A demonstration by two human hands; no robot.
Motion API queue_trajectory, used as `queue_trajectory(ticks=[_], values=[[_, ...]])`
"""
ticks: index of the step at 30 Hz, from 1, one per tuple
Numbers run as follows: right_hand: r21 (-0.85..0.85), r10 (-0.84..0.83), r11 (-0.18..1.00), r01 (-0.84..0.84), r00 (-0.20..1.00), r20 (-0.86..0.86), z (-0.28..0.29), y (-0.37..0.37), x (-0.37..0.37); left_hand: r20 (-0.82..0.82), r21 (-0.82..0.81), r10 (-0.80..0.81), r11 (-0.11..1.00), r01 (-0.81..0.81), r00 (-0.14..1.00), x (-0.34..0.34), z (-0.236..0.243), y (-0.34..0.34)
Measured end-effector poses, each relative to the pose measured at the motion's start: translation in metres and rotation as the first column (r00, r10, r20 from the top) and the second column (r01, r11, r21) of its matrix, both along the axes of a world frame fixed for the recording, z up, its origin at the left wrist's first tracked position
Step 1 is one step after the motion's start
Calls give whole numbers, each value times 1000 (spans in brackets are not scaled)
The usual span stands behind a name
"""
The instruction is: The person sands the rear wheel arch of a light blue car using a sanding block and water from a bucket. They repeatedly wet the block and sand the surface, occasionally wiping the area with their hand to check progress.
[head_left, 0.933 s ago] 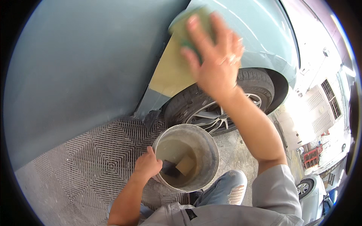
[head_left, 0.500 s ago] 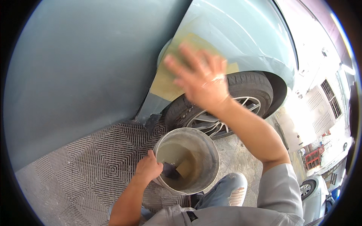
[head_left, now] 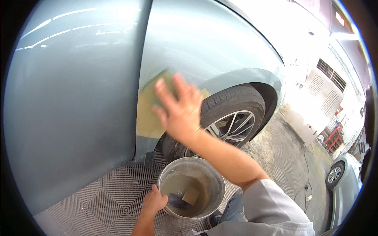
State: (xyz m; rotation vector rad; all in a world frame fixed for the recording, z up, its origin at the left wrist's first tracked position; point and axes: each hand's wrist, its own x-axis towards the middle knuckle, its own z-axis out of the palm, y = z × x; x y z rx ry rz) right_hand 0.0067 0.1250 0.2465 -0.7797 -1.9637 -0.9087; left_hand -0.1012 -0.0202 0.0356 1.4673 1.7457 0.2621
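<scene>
My right hand point(head_left: 182, 110) lies against the front fender point(head_left: 189, 43) of a pale blue-green car, over a dull olive-yellow patch point(head_left: 147, 120). Its fingers are apart and blurred, with a flat green pad point(head_left: 168, 80) showing under and between them; its exact kind is unclear. Lower down, my left hand point(head_left: 154, 201) grips the left rim of a grey bucket point(head_left: 217, 185). Inside stands murky water, with a tan rectangular block point(head_left: 191, 196) and a dark purplish piece point(head_left: 176, 201) in it.
The car door point(head_left: 90, 114) fills the left side. Just beyond the bucket is the front wheel point(head_left: 232, 122). Ridged matting point(head_left: 114, 196) covers the floor. At right are a pale cabinet point(head_left: 315, 106), a cable point(head_left: 307, 173) and another car point(head_left: 344, 188).
The view has shifted, so the fender and wheel sit further left and lower. My right hand stays on the olive-yellow patch, still blurred. The left hand keeps its hold on the bucket.
</scene>
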Motion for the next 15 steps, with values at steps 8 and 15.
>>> queue_trajectory(ticks=[8,15], values=[[-57,-18,998,3,966,-258,5,5,0,-60,53,12,999,-9,998,0,-8,0],[-8,123,992,-123,985,122,-1,7,1,-15,-48,6,999,-7,1000,0,6,3]])
